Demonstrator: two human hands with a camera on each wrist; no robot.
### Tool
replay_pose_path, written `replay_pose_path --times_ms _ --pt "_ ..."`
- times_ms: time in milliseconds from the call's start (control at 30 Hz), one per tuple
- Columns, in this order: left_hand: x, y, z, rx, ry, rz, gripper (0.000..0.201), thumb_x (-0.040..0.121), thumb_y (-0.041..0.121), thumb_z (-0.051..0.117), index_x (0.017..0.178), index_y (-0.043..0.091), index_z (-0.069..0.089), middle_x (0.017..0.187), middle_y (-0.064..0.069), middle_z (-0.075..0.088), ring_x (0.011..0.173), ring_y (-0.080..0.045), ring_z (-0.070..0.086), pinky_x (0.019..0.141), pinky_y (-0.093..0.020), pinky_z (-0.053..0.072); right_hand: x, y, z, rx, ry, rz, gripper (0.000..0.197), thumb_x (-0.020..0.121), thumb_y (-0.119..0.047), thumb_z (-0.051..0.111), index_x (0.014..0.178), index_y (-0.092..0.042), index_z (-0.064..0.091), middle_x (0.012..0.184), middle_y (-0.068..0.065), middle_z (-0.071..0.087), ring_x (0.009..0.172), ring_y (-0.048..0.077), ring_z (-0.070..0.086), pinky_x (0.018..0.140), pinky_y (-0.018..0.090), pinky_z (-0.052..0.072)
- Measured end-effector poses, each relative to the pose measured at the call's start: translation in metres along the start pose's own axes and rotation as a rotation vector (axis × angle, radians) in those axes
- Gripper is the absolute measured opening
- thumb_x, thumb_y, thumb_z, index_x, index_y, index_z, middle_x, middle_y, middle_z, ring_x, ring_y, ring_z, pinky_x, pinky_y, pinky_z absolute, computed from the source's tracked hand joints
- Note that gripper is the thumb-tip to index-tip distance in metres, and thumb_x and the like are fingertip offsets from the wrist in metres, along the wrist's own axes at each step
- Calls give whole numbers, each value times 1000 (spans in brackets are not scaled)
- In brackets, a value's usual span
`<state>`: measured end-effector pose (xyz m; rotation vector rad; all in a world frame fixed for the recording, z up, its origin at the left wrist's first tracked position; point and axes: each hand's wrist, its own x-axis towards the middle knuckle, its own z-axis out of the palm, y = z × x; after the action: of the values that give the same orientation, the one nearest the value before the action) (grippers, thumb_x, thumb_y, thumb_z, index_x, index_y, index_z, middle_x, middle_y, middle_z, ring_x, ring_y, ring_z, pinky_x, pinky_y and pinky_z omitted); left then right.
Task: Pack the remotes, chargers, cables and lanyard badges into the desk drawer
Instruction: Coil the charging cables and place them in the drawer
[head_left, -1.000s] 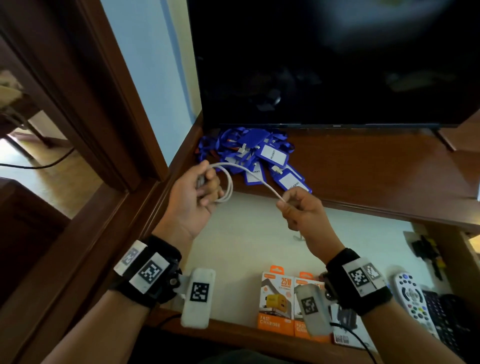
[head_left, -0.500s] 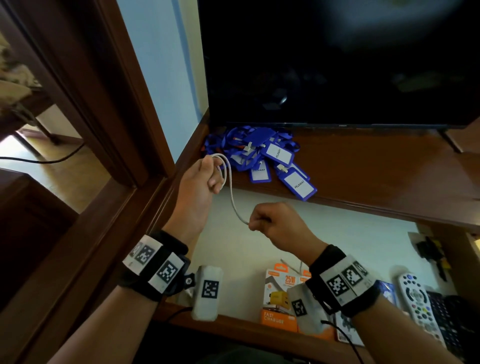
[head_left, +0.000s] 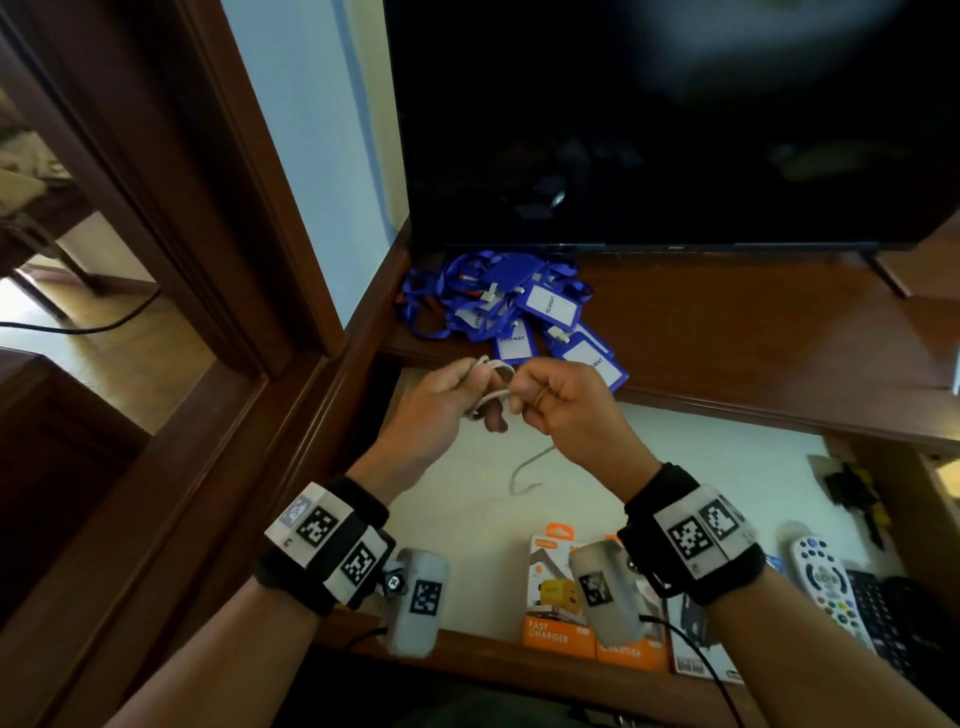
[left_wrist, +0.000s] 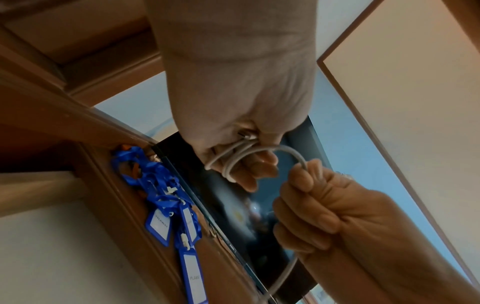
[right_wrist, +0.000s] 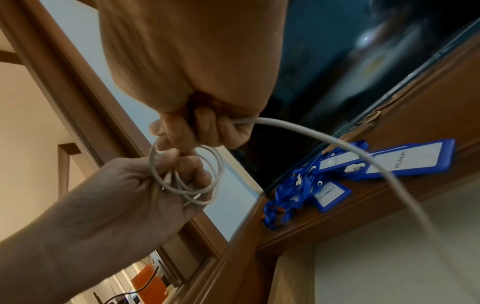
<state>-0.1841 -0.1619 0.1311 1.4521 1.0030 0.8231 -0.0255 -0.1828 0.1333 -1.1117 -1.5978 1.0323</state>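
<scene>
Gripping white cable (head_left: 491, 387) coils in your left hand (head_left: 441, 410) | right hand (head_left: 571, 410) clenched on its strand | over open drawer (head_left: 467, 499)

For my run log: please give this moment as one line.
stage: coiling white cable | left hand: holds coil | right hand: feeds cable | badges: on desk

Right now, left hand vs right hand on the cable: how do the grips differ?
Left hand holds the coiled loops of the white cable; right hand grips only the single strand feeding them. Left hand also pinches a connector end; the free tail hangs below the right. Both curl round the same cable.
</scene>
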Motion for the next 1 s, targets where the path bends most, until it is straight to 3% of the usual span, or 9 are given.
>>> replay_pose_path --times_ms 100,233,300,400,567,667,767,867,1000 --pt "-1 0 2 -168 -83 -24 34 102 19 32 88 0 57 56 -11 49 58 -20 57 73 -31 48 -1 0 -3 24 110 31 37 96 4 42 66 -14 53 62 1 51 45 -1 41 48 10 33" --pt "-3 4 6 -327 -150 -52 33 98 22 36 79 1 53 50 -3 41 52 -21 45 61 -26 48 -2 5 -3 46 202 52 32 97 0 43 68 -11 50 68 10 51 48 -2 41 50 10 34" --pt "0 4 6 -380 -166 -71 31 92 27 41 78 2 52 47 1 36 49 -18 35 55 -25 43 -5 9 -1 45 237 64 29 97 -3 45 70 -8 52 64 3 51 48 -1 39 50 12 33" --pt "5 4 1 -474 -167 -104 31 92 29 44 75 6 54 47 5 31 47 -15 29 60 -27 37 -12 18 -1 58 276 73 22 97 -7 49 75 -5 52 52 -12 42 46 1 34 47 13 31" --pt "9 15 -15 -824 -51 -152 33 88 29 47 58 16 53 43 6 27 39 -10 32 58 -20 39 -24 34 -14 251 321 166 15 91 -8 54 76 -10 50 52 -12 39 47 6 29 45 19 26" --pt "11 19 -19 -781 49 -117 32 86 22 51 54 19 48 42 6 26 36 -8 29 66 -20 47 -28 41 -22 286 339 168 10 84 -9 58 76 -8 51 54 -9 38 47 6 28 44 19 25" --pt "13 15 -20 -717 145 -158 43 96 17 47 53 19 43 42 5 24 35 -8 26 64 -22 49 -30 45 -26 249 344 177 15 87 -1 60 77 -7 51 54 -9 39 48 6 30 45 17 27" --pt "14 14 -21 -727 216 -193 41 97 20 48 58 16 39 44 3 23 35 -9 25 58 -20 51 -29 44 -25 165 330 174 15 87 4 61 79 -6 52 53 -12 44 49 3 37 47 14 33" --pt "13 18 -23 -686 291 -212 39 97 24 50 59 15 49 47 3 27 34 -8 28 48 -17 47 -27 39 -21 -7 344 177 13 83 0 67 76 -4 58 55 -4 52 49 2 46 51 12 39"
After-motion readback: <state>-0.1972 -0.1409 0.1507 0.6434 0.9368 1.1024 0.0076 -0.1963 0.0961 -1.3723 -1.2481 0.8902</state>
